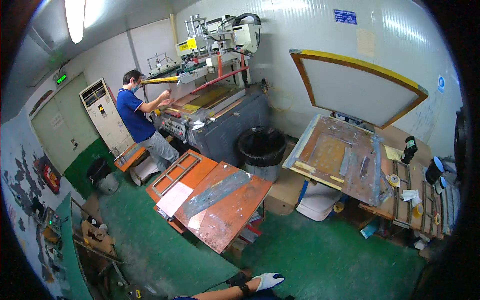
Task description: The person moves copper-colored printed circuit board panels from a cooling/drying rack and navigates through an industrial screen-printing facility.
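The gloved left hand (270,281) was held low, apart from the orange table (252,191) ahead; whether fingers were spread or pressed together could not be told. A screen (352,87) was tilted up, presumably baring the worktable (330,128) beneath.

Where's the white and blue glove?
In the head view, the white-and-blue glove is near the bottom, just right of centre, on the wearer's hand, beside a black wristband and nearer than the orange-topped table.

A co-worker (134,116) in blue stood at a large grey machine (227,125), a black-lined bin (265,172) just beside it. A white cabinet (102,117) stood by the door (66,117); a lamp (76,21) glowed overhead.
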The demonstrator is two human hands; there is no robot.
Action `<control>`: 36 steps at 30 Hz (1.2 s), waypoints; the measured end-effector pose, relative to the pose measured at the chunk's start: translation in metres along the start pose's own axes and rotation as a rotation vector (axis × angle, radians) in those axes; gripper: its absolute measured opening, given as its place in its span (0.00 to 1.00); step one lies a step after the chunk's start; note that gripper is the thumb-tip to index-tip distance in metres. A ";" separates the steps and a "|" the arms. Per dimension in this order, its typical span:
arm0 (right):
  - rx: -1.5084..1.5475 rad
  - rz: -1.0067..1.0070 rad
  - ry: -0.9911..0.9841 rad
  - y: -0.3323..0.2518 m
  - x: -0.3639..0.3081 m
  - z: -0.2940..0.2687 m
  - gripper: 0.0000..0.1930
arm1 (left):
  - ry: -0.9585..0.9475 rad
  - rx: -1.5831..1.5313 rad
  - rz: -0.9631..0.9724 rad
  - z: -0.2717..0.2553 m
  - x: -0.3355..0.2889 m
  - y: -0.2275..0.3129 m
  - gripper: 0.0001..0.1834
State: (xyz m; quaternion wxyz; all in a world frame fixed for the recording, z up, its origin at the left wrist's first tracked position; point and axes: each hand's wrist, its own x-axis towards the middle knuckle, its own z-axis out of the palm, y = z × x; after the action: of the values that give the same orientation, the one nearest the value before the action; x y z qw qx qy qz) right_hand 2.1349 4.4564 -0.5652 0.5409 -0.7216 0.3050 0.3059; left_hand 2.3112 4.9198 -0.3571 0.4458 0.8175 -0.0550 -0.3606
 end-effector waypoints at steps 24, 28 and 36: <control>0.324 0.171 0.074 -0.061 0.030 -0.075 0.15 | -0.129 0.195 0.026 0.021 0.180 0.079 0.30; 0.418 0.211 0.103 -0.069 0.033 -0.100 0.16 | -0.133 0.142 0.040 0.011 0.227 0.130 0.30; 0.669 0.251 0.178 -0.044 0.026 -0.141 0.19 | -0.225 0.165 -0.012 0.004 0.277 0.230 0.28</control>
State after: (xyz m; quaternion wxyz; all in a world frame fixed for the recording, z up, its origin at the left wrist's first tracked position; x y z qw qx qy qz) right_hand 2.2006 4.3273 -0.5275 0.6765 -0.4856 0.5203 0.1892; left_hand 2.5654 4.6660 -0.3319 0.3657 0.8062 -0.1292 -0.4468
